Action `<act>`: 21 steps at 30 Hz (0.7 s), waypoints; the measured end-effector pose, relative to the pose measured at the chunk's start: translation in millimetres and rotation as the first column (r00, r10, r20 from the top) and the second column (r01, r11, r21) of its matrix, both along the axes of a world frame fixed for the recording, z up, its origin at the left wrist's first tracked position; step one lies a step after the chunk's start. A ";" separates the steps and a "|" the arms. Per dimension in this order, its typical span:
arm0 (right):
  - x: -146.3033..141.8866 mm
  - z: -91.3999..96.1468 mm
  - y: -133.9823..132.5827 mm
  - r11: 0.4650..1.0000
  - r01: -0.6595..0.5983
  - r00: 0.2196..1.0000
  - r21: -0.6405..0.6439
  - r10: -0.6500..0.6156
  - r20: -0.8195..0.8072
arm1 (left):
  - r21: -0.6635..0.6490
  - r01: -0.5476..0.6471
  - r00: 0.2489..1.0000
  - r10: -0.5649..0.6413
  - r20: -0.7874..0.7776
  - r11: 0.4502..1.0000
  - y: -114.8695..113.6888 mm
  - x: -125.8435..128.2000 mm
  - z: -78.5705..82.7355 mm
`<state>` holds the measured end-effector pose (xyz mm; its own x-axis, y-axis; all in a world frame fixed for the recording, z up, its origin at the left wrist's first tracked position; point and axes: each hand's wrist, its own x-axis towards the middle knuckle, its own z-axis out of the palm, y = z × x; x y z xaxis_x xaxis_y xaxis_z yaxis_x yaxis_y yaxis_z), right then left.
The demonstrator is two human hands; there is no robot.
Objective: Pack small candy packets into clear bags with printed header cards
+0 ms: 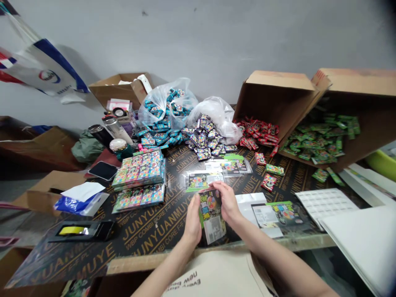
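Your L hand [193,218] & R hand [228,201] pinch a flat, glossy black-and-green printed packet [213,218] by opp. sides.
Prob. light, bendy, slick; best held nr. upper edges. Similar pkts [198,181] lie just beyond your fingers.

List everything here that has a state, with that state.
Printed pouch: held in left hand and right hand
Phone: flat, screen dark
Red-packet box: open, packets spilling out
Green-packet box: open, packets spilling out
Blue-packet bag: open, packets spilling out
Colourful packs: stacked
Tote bag: hanging
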<state>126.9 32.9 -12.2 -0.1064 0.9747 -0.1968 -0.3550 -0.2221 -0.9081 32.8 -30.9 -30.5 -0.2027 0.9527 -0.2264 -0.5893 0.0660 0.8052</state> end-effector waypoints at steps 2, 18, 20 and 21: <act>-3.6 1.1 -6.3 0.999 -0.025 0.996 -0.044 0.021 -0.081 | -0.106 -0.079 0.987 0.093 0.134 0.991 5.7 2.2 3.9; 50.1 12.8 -5.6 0.807 -0.397 0.833 0.437 0.116 0.541 | 0.040 0.138 0.731 -0.075 -0.679 0.990 7.0 -41.1 38.0; 47.6 17.3 -6.2 0.836 -0.399 0.833 0.377 0.159 0.530 | -0.014 0.158 0.729 -0.126 -0.673 0.987 11.1 -43.1 40.7; 46.6 18.9 -6.1 0.840 -0.408 0.832 0.357 0.181 0.524 | -0.029 0.170 0.721 -0.144 -0.677 0.985 13.1 -43.9 42.7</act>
<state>173.5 26.8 6.7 -0.4125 0.9001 0.1403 0.1364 0.2133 -0.9674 -11.0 -17.8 12.2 -0.1364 0.9890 -0.0568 0.1266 0.0743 0.9892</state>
